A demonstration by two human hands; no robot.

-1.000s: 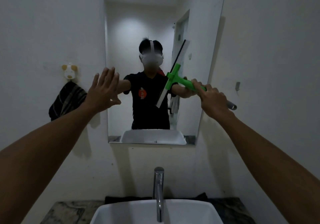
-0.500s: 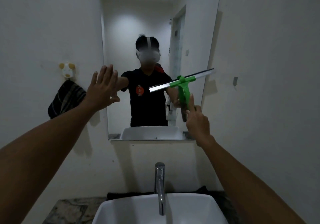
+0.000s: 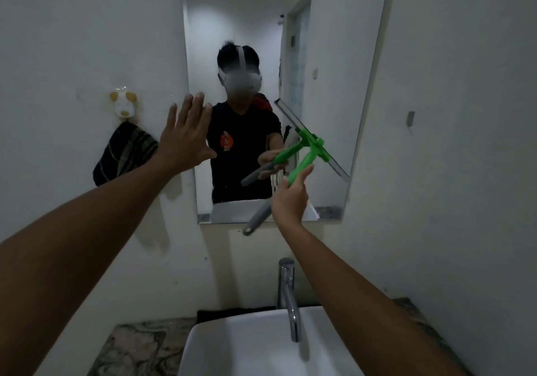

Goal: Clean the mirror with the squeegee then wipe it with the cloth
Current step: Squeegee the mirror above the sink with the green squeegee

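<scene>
A tall mirror point(image 3: 334, 56) hangs on the white wall above the sink. My right hand point(image 3: 289, 198) grips the green and grey squeegee point(image 3: 305, 163) by its handle, its blade slanting down to the right against the lower right of the glass. My left hand point(image 3: 184, 137) is raised with fingers spread, its palm at the mirror's left edge. A dark striped cloth point(image 3: 125, 151) hangs from a small dog-shaped wall hook point(image 3: 123, 105) left of the mirror. The glass reflects a person in a black shirt.
A white basin point(image 3: 247, 346) with a chrome tap point(image 3: 287, 294) sits below on a marbled counter point(image 3: 136, 343). A dark cloth point(image 3: 232, 311) lies behind the basin. A small fitting point(image 3: 410, 117) is on the wall at right.
The squeegee blade has swung from steep, through level, to slanting down to the right, and moved lower on the glass. My right hand dropped and turned. My left hand stayed at the mirror's edge.
</scene>
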